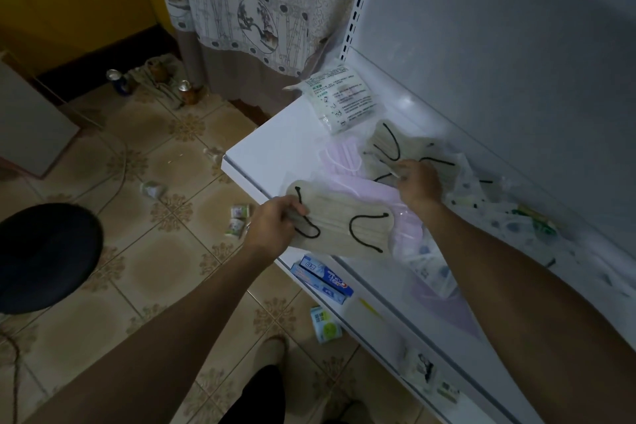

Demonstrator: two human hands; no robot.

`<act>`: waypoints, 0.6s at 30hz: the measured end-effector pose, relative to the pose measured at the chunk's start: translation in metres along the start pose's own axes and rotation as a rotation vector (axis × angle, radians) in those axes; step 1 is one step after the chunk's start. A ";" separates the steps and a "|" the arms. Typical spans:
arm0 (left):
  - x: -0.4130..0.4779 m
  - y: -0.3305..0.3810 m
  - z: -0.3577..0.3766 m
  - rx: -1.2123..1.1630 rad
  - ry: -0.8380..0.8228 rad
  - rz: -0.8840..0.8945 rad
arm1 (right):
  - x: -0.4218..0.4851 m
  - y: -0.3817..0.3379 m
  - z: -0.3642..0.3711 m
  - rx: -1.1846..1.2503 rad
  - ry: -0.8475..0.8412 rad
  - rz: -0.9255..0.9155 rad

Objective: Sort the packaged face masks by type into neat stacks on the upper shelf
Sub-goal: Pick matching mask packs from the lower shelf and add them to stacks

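Head view: a blue toothpaste box (322, 277) on the lower shelf reads "Crest". The left hand (275, 227) grips a clear pack of beige masks (347, 227) over the white upper shelf (268, 151). The right hand (418, 182) pinches another beige pack (409, 148) lying there beside pink masks (344, 157) and a green-printed white pack (344, 96). Tiled floor (155, 251) below.

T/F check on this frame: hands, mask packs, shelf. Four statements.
1. The left hand grips a beige mask pack with black loops. True.
2. The right hand hangs empty. False: it grips a second beige pack lying on the upper shelf.
3. Pink masks lie between the two beige packs. True.
4. The white green-printed pack lies on the floor. False: it sits at the shelf's far end.
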State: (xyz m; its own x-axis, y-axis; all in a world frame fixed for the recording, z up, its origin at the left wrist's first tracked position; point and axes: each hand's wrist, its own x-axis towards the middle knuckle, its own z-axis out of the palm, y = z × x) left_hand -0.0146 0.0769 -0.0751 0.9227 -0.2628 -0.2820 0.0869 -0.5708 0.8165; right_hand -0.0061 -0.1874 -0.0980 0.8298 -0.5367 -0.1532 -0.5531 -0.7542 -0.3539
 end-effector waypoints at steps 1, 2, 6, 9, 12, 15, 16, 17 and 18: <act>0.000 -0.001 -0.003 0.001 0.006 -0.009 | 0.001 0.004 0.001 0.007 0.032 0.000; -0.001 -0.003 -0.006 -0.009 0.014 -0.019 | -0.001 0.007 0.000 0.026 0.059 0.012; 0.002 -0.008 -0.010 -0.058 0.001 -0.058 | -0.005 0.008 -0.010 0.107 0.182 0.072; 0.004 -0.006 -0.007 -0.079 -0.033 -0.058 | -0.009 -0.002 -0.027 0.215 0.341 0.010; 0.005 0.000 -0.002 -0.160 -0.043 -0.081 | -0.027 -0.023 -0.031 0.208 0.280 -0.177; 0.010 0.006 0.002 -0.324 -0.036 -0.190 | -0.063 -0.044 -0.015 0.151 -0.089 -0.514; 0.012 0.008 0.003 -0.327 -0.009 -0.215 | -0.074 -0.048 -0.007 0.108 -0.213 -0.598; 0.013 0.010 0.004 -0.298 0.033 -0.219 | -0.081 -0.051 0.000 0.089 -0.305 -0.641; 0.014 0.011 0.004 -0.256 0.069 -0.211 | -0.085 -0.053 0.005 0.124 -0.370 -0.601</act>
State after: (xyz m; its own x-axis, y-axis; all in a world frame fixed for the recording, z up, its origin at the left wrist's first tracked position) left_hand -0.0021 0.0636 -0.0719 0.8970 -0.1014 -0.4303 0.3618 -0.3910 0.8463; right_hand -0.0471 -0.0995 -0.0705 0.9713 0.1379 -0.1939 0.0016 -0.8185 -0.5745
